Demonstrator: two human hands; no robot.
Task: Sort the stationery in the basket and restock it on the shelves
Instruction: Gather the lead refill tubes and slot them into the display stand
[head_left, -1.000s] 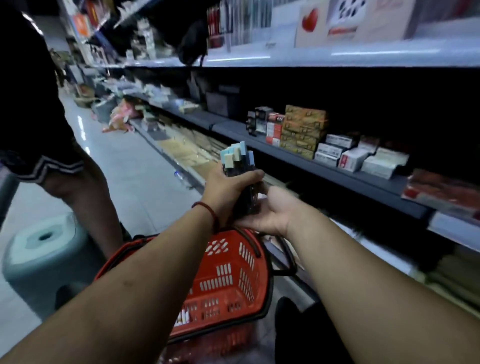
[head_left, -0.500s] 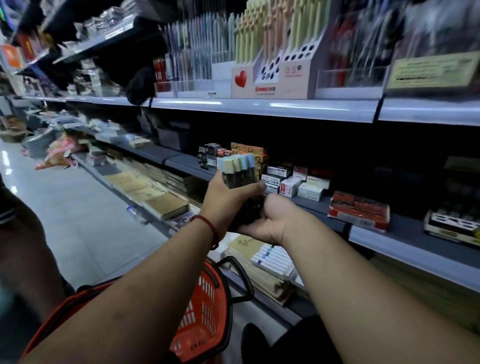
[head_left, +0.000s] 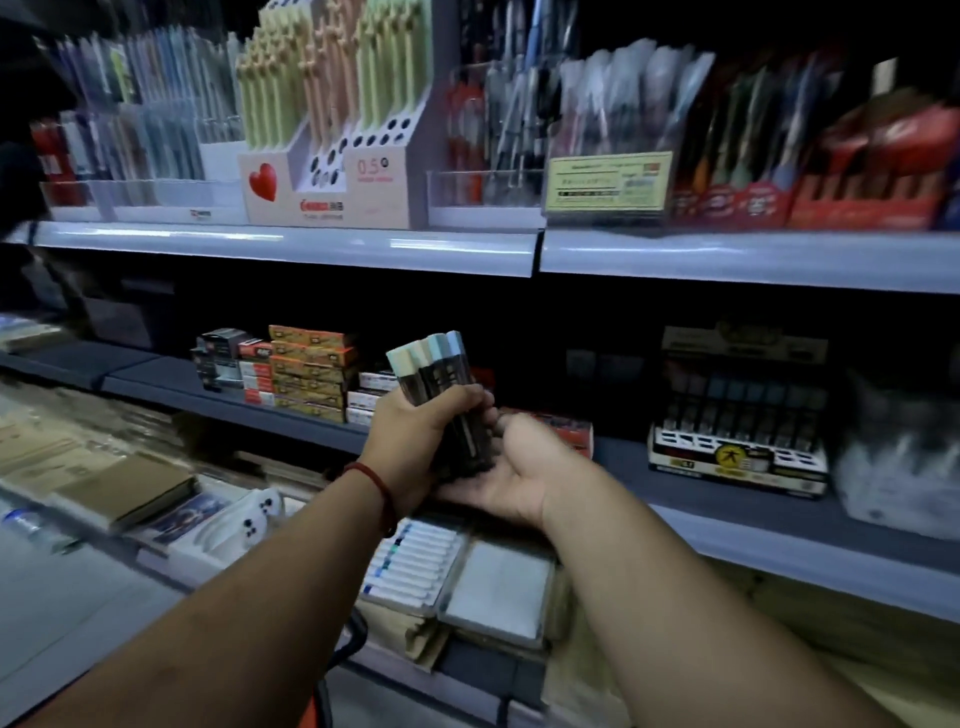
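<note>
Gripping the marker bundle (head_left: 440, 375), left hand (head_left: 415, 441); right hand (head_left: 524, 467) cupped round its base

Top row, ahead of me: a pale cardboard pen stand (head_left: 374, 197) printed with a red heart, holding upright green and peach pens. To its right stand a yellow price card (head_left: 608, 182) and red packs of pens (head_left: 857, 205). Middle row, to my left: a stack of orange boxes (head_left: 311, 371) just beside smaller red-and-white boxes (head_left: 255, 374). Bottom row, below me: a brown notebook (head_left: 124, 491) and a flat case of white-bodied pens (head_left: 410, 561), possibly markers; blur leaves this unsure.
</note>
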